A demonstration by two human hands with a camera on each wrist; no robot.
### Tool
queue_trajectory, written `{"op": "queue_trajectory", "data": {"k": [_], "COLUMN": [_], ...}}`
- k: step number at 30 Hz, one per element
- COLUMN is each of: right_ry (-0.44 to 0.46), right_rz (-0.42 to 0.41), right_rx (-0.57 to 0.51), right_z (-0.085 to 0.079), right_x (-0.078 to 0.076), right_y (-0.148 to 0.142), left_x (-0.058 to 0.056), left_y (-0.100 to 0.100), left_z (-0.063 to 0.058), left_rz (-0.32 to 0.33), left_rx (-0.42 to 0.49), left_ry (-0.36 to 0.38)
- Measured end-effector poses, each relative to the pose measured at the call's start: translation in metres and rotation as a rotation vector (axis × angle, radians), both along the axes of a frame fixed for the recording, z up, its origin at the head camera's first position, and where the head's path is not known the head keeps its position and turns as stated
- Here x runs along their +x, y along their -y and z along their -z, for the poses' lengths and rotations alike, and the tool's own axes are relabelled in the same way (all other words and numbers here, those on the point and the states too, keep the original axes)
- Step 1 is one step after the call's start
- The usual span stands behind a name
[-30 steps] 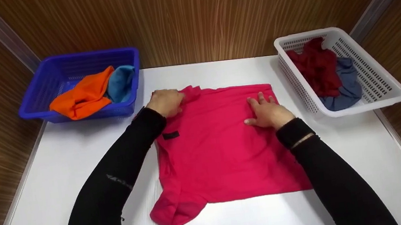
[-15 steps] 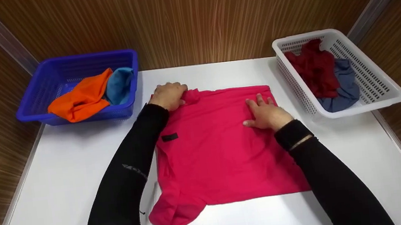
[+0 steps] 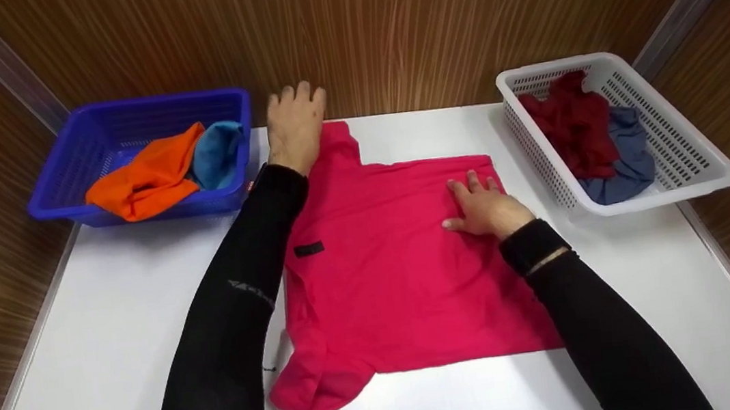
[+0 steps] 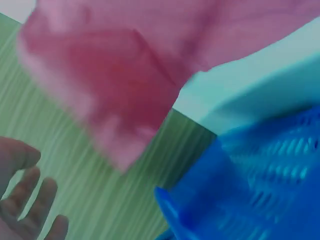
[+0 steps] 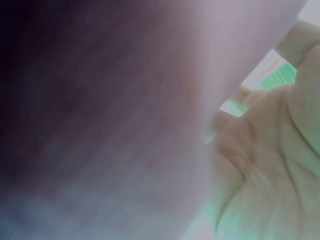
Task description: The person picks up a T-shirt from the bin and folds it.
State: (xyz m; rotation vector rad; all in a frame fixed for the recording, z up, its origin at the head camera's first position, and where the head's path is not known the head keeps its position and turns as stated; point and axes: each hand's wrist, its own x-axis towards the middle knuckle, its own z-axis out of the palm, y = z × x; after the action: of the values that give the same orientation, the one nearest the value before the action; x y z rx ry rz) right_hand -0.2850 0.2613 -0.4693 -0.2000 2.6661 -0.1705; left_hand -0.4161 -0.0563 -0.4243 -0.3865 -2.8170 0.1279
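A bright pink T-shirt (image 3: 406, 262) lies spread on the white table, with a small black patch (image 3: 308, 249) near its left side. One sleeve (image 3: 334, 143) extends toward the back wall; the other (image 3: 320, 382) lies bunched at the front left. My left hand (image 3: 297, 123) is over the far sleeve, its fingers loosely extended. In the left wrist view those fingers (image 4: 37, 205) are apart from the pink cloth (image 4: 105, 85), holding nothing. With fingers spread, my right hand (image 3: 485, 205) rests on the shirt's right part; its palm (image 5: 265, 160) fills part of the right wrist view.
A blue basket (image 3: 61, 191) at the back left holds an orange cloth (image 3: 152, 177) and a teal cloth (image 3: 216, 156). At the back right, a white basket (image 3: 695, 150) contains dark red (image 3: 577, 133) and grey-blue (image 3: 631, 154) cloths. A wood-grain wall (image 3: 386, 30) borders the table's back.
My left hand has moved away toward the back wall, and the far sleeve has unfolded in that direction. The fingers have come off the cloth. My right hand stays in place.
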Motion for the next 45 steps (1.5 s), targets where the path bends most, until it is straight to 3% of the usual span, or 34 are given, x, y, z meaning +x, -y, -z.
{"op": "queue_trajectory", "data": {"k": [3,7,10,13,17,19,21,26,32,38,45], "right_ry": [0.001,0.001,0.009,0.027,0.036,0.037,0.028,0.01,0.019,0.005,-0.014], "right_rz": [-0.003,0.0,0.009,0.01,0.018,0.032,0.044,0.037,0.03,0.048,0.037], "right_rx": [0.001,0.007,0.008,0.009,0.009,0.01,0.012,0.03,0.033,0.034,0.034], "right_z": [0.001,0.001,0.002,0.001,0.001,0.001,0.003,0.005,0.005,0.005,0.01], "right_x": [0.0,0.0,0.0,0.0,0.001,0.002,0.003,0.0,-0.013,-0.024,-0.023], "right_y": [0.0,0.0,0.0,0.001,0.004,0.006,0.008,0.007,0.003,0.003,-0.004], "left_x": [0.005,0.023,0.048,0.08,0.121,0.136,0.144,0.144,0.126,0.11,0.121], "left_y": [-0.001,0.0,0.002,0.002,0.0,0.0,0.004,0.018,0.026,0.03,0.049], "left_z": [0.009,0.017,0.018,0.02,0.033,0.04,0.048,0.061,0.067,0.069,0.065], "left_rz": [0.015,0.037,0.062,0.117,0.183,0.182,0.168,0.158,0.182,0.221,0.316], "left_rx": [0.028,0.052,0.061,0.118,0.196,0.185,0.152,0.099,0.092,0.1,0.081], "left_ry": [0.019,0.148,0.29,0.437,0.641,0.724,0.758,0.765,0.795,0.753,0.715]}}
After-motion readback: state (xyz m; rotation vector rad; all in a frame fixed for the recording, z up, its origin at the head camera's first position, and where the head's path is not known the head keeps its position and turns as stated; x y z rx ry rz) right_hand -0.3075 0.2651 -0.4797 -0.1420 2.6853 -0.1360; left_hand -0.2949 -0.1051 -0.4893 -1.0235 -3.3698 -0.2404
